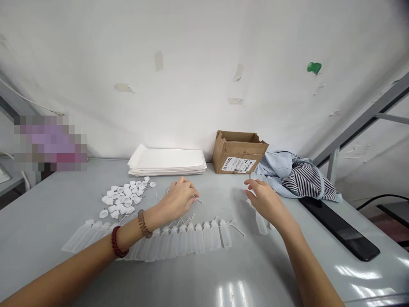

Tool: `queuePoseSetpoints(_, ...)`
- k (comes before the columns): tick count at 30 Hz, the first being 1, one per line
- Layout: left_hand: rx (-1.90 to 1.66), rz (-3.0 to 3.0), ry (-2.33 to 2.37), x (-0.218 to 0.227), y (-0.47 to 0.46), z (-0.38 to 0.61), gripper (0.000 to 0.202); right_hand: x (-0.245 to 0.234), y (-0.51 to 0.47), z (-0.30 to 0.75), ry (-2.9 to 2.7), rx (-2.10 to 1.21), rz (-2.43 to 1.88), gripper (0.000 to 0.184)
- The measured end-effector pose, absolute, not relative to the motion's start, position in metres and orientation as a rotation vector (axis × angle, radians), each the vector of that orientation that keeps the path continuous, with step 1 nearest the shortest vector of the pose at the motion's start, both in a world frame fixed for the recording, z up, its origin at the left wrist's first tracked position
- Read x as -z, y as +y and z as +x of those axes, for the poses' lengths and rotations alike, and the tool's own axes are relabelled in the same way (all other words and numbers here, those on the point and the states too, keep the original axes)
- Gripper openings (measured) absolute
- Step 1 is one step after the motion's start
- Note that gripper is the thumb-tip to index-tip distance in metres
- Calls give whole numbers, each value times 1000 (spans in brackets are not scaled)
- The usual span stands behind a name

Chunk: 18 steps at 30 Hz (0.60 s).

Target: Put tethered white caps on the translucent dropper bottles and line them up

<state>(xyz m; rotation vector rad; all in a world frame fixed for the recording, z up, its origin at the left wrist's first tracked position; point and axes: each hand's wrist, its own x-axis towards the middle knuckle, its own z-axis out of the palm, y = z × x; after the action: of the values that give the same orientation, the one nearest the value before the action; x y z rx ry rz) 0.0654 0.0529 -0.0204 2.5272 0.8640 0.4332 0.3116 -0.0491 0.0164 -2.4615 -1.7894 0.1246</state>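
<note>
My left hand [179, 199] is over the table behind a row of small translucent plastic bottles [191, 238], its fingers pinched together. A thin white strip [199, 200] pokes out at its fingertips. Several similar strips [237, 228] stick out near the bottle tops. My right hand [266, 202] hovers farther right, thumb and fingers apart, holding nothing I can see. Below it lies another bottle [261, 224], partly covered by the hand. To the left of my left hand is a heap of small white caps [123, 198]. My left forearm hides part of the bottle row.
Against the wall stand a stack of white sheets [168, 161] and an open cardboard box [239, 153]. Crumpled blue and striped cloth [287, 172] lies right of the box. A long black flat object [338, 228] rests near the table's right edge.
</note>
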Motion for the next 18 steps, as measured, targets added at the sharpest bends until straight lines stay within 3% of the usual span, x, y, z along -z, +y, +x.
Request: queuePoseSetpoints(18,-851,1911,985,-23,54,35,28,-10,-58,324,-1906,-197,-2688,33)
